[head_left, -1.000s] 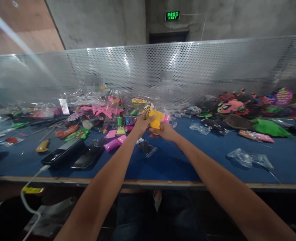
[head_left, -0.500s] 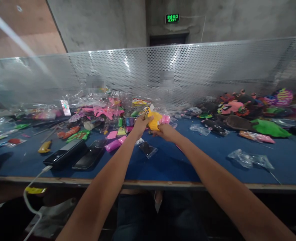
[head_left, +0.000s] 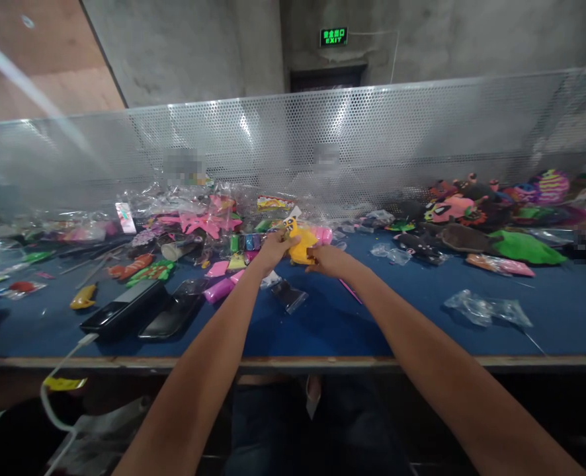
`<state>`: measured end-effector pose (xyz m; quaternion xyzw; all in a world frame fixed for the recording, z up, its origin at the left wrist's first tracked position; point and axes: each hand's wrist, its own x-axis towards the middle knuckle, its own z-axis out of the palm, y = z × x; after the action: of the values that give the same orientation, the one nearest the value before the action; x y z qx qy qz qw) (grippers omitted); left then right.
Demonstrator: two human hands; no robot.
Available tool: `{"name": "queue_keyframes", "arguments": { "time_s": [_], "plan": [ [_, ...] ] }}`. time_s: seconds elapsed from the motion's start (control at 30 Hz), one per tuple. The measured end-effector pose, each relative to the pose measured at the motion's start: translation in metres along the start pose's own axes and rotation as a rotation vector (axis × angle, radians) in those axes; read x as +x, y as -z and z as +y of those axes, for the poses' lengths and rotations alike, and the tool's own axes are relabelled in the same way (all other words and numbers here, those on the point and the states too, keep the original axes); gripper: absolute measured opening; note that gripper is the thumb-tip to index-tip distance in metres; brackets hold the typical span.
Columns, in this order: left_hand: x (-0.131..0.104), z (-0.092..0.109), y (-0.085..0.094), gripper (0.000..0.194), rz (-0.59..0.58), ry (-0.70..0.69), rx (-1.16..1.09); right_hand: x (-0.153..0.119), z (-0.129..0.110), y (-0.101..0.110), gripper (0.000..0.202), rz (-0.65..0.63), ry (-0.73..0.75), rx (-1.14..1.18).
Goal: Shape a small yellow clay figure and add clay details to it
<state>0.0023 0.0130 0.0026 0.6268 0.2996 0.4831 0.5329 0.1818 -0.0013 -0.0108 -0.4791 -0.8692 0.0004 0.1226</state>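
A yellow plush toy with a small face and a white tag is held up over the blue table. My left hand grips its left side near the face, fingers closed. On its lower right edge, my right hand pinches the yellow fabric. Pink packets and a small clear bag with something dark lie nearer me, below and left of the toy. A thin pink stick rests under my right forearm.
A power bank with a white cable and a black phone lie front left. Bagged pink toys are heaped behind. Plush toys pile up at right, near crumpled clear plastic. Part of another person's arm shows at far left.
The view has shifted slightly. The yellow toy sits more upright between my hands, with its face clearer. Both hands still hold it.
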Motion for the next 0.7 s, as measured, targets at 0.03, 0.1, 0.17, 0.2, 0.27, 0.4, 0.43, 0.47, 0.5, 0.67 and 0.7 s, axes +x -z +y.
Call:
{"name": "queue_keyframes", "arguments": {
  "time_s": [0.03,0.1,0.17,0.2,0.27,0.4,0.43,0.47,0.5,0.67,0.7],
  "plan": [
    [0.0,0.0,0.001,0.049,0.01,-0.013,0.002,-0.001,0.003,0.0,0.04,-0.004,-0.002,0.037],
    [-0.001,-0.001,0.004,0.047,0.018,-0.025,0.026,-0.004,0.01,0.001,0.041,-0.013,-0.005,0.109],
    [-0.003,-0.004,0.008,0.045,-0.019,-0.008,0.087,-0.006,0.018,0.004,0.041,-0.003,-0.031,0.129],
    [-0.005,-0.006,0.01,0.042,-0.058,0.01,0.129,-0.007,0.021,0.006,0.042,0.01,-0.054,0.119],
    [-0.01,-0.011,0.013,0.036,-0.149,0.053,0.237,-0.009,0.026,0.009,0.043,0.034,-0.087,0.098],
    [-0.02,-0.019,0.014,0.031,-0.246,0.067,0.447,-0.008,0.025,0.011,0.037,0.016,-0.077,0.08],
    [-0.021,-0.021,0.015,0.031,-0.256,0.056,0.466,-0.008,0.024,0.011,0.035,-0.005,-0.074,0.083],
    [-0.022,-0.021,0.015,0.031,-0.267,0.046,0.47,-0.008,0.022,0.011,0.033,-0.035,-0.071,0.09],
    [-0.022,-0.022,0.016,0.032,-0.276,0.039,0.466,-0.009,0.021,0.012,0.031,-0.07,-0.067,0.098],
    [-0.022,-0.019,0.023,0.034,-0.177,0.027,0.338,-0.013,0.022,0.017,0.021,-0.26,-0.045,0.166],
    [-0.022,-0.019,0.022,0.033,-0.104,0.008,0.284,-0.014,0.022,0.017,0.022,-0.287,-0.038,0.201]
  ]
}}
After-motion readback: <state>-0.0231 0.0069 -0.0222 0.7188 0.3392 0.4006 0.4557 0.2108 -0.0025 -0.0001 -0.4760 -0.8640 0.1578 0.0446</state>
